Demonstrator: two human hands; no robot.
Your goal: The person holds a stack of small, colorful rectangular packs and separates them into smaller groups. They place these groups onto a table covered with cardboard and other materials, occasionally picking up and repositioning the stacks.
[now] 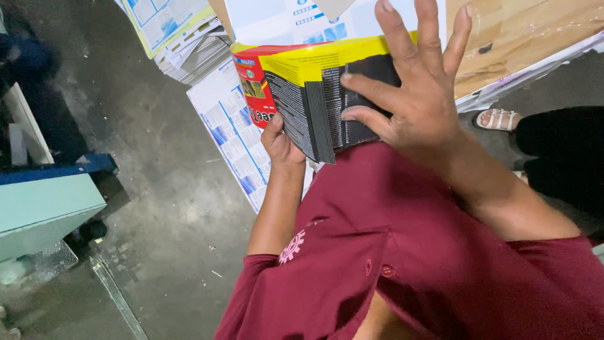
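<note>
A thick stack of flat printed cartons (308,88), red, yellow and black, is held upright on its edge against my dark red shirt (402,252). My left hand (280,141) grips the stack's lower left edge from underneath. My right hand (415,82) lies flat on the stack's right face, fingers spread and pointing up, thumb pressed against the black panel.
Piles of white and blue printed sheets (236,132) lie on the grey concrete floor ahead. Brown cardboard (522,34) lies at the upper right. A pale green machine edge (44,211) stands at the left. Another person's sandalled foot (497,118) and dark trouser leg are at the right.
</note>
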